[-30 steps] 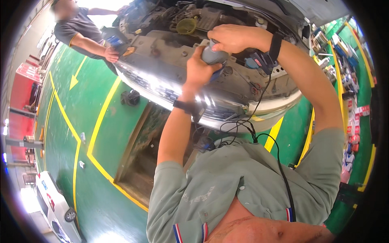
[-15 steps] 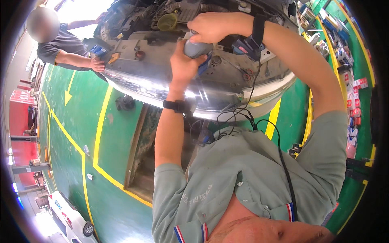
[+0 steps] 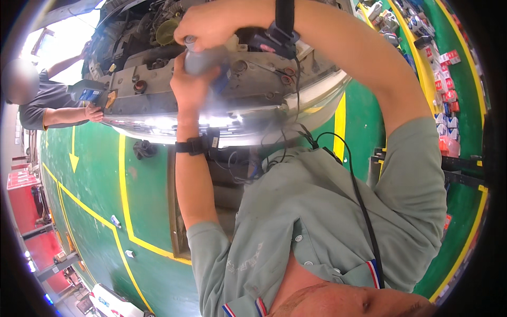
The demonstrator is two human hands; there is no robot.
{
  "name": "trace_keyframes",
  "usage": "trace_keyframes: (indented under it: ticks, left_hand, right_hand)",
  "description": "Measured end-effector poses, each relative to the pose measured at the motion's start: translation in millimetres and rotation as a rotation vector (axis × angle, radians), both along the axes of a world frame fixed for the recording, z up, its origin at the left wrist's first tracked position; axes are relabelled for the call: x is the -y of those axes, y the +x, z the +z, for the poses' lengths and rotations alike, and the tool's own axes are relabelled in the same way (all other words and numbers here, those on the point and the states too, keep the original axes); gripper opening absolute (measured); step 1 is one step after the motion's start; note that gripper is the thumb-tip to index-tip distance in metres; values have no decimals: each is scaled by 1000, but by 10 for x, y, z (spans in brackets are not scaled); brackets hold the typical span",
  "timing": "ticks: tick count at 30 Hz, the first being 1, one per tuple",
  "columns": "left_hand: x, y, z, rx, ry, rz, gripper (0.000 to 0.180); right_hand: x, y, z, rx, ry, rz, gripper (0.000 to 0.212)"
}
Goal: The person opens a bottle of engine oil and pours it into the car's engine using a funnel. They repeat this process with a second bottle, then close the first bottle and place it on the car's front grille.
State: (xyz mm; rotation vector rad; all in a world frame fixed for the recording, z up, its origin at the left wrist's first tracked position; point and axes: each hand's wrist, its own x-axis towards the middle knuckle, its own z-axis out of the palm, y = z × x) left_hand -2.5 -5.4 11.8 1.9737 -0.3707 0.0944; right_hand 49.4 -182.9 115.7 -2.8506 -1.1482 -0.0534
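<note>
in the head view, a person in a grey-green shirt [image 3: 332, 195] works at the raised-hood front of a car [image 3: 174, 100], a grey bottle [image 3: 203, 62] with a blue label in the upper middle of the frame, its neck toward the upper left. the left hand [image 3: 191, 87], slightly blurred, is wrapped around the bottle's body; the right hand [image 3: 208, 25] reaches over from above, fingers curled and pinching at the bottle's neck, though their exact grip there cannot be told. just left of the right hand, a yellow funnel [image 3: 166, 33] sits in the engine bay. red-handled scissors [image 3: 287, 77] lie on the car's front panel, right of the bottle. dark straps circle both wrists, and a black cable [image 3: 298, 87] hangs from the right one. at the upper left of the frame, a co-worker in a dark shirt [image 3: 34, 113] has one hand on a second grey bottle [image 3: 87, 94], also blue-labelled. green floor [image 3: 150, 179] with yellow lines fills the lower left, while red and white boxes [image 3: 444, 79] line the upper right edge.
</note>
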Motion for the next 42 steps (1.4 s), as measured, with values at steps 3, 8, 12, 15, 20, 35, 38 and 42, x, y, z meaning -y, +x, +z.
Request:
trace_keyframes:
  ticks: [3, 8, 12, 15, 20, 35, 38, 42]
  left_hand:
    - [43, 24, -33, -15, -41, -12, 75]
    - [-4, 58, -72, 7, 15, -4, 74]
    - [47, 29, -23, -4, -42, -15, 73]
    - [-32, 14, -62, 6, -84, 4, 73]
    - [86, -12, -2, -21, -46, -20, 73]
    - [66, 63, -133, 19, -66, -24, 73]
    - [-73, 100, -153, 22, -80, -2, 72]
    - [66, 40, -87, 23, -59, -2, 73]
  right_hand:
    - [79, 36, -59, -39, 122, 128, 31]
    - [-147, -116, 136, -39, -85, -129, 29]
    - [51, 14, 13, -11, -17, 128, 39]
    - [-61, -644, 502, -106, -84, 4, 43]
    - [191, -585, -12, 215, 143, -61, 35]
    - [231, -493, 250, -217, 290, -102, 35]
    - [195, -480, 278, -324, 376, -112, 39]
    - [321, -396, 116, -288, 482, -98, 42]
